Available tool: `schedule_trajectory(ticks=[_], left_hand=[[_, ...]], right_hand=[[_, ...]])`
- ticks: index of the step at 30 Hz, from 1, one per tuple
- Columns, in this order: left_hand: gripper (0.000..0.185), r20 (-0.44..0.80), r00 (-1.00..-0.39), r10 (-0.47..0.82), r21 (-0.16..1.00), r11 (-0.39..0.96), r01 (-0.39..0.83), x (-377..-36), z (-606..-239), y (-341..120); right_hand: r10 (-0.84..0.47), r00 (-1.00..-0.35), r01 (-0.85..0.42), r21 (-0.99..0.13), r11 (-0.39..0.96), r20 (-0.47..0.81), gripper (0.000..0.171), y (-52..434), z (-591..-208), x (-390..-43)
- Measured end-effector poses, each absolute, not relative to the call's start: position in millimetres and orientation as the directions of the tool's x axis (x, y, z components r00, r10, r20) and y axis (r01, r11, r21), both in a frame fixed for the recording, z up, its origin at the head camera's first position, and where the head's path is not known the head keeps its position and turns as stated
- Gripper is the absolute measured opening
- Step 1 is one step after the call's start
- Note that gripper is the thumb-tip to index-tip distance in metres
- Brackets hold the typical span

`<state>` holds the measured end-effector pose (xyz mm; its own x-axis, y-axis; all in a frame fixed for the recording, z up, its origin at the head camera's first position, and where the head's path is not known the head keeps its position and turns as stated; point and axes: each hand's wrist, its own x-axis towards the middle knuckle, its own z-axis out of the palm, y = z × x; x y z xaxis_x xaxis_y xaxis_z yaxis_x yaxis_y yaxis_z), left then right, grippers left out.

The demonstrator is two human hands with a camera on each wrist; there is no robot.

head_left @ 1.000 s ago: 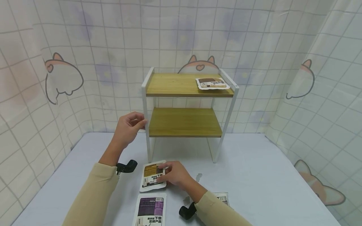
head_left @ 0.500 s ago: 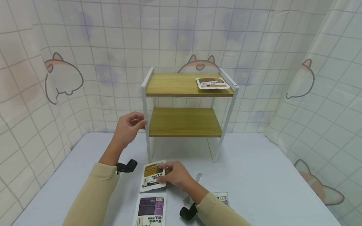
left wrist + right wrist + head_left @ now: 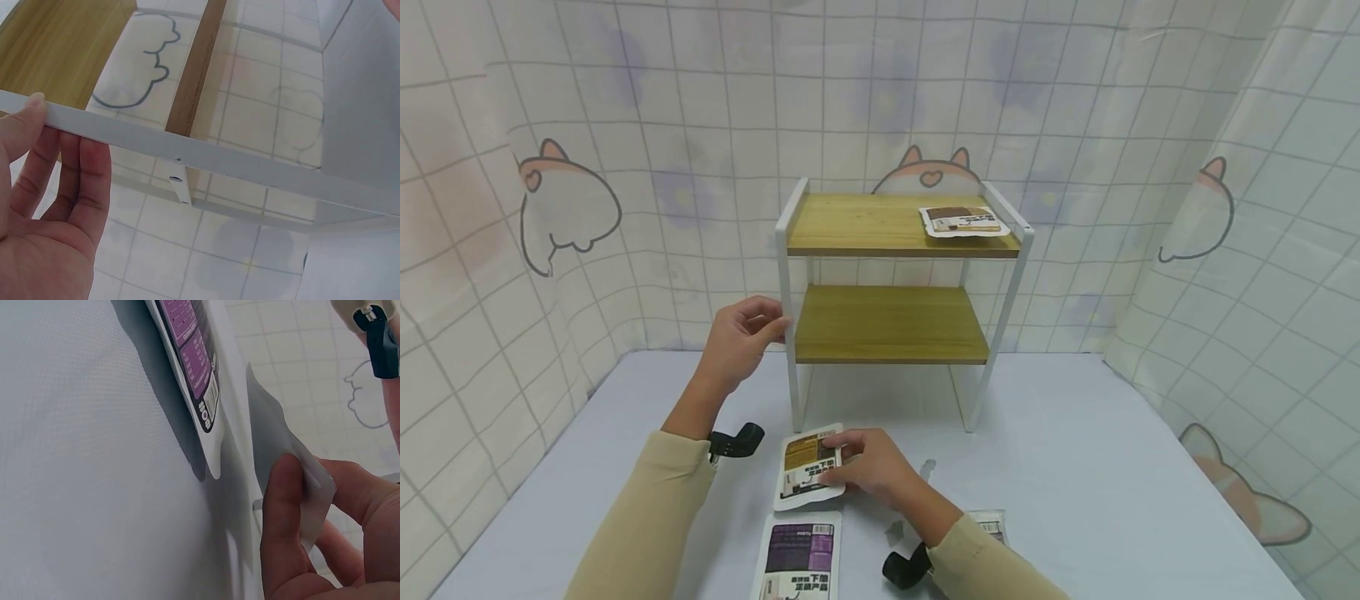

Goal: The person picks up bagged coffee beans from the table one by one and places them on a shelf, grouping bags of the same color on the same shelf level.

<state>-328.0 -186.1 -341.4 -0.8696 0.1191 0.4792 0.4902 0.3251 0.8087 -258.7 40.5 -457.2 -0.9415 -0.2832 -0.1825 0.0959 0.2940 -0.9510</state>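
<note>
A small two-tier shelf [image 3: 887,327] with wooden boards and a white frame stands on the table. My left hand [image 3: 736,343] grips its left front post [image 3: 119,127], thumb on one face and fingers behind in the left wrist view. In front of the shelf, my right hand [image 3: 874,468] pinches the right edge of a flat white-edged pouch [image 3: 797,479] with a yellow-brown label. The right wrist view shows this pouch's plain back [image 3: 270,425] tilted up from the table. Nearer me lies a similar pouch with a purple label [image 3: 800,550].
A brown-labelled pouch [image 3: 964,222] lies on the right of the top board. Another pouch [image 3: 992,525] is partly hidden by the right sleeve [image 3: 985,558]. Grid-patterned curtains [image 3: 662,92] enclose the white table [image 3: 1075,467] at the back and sides.
My right hand and the yellow-brown pouch have shifted slightly to the right. The left hand and the shelf have stayed in place.
</note>
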Motion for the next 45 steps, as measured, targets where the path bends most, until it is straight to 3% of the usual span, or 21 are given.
schedule_trajectory(ticks=[45], left_hand=[[0.017,0.467,-0.875,0.123,0.812,0.331,0.480,-329.7,-340.9,-186.3]], right_hand=[[-0.325,-0.941,0.040,-0.982,0.183,-0.099,0.055,70.8,-415.2,-241.3]])
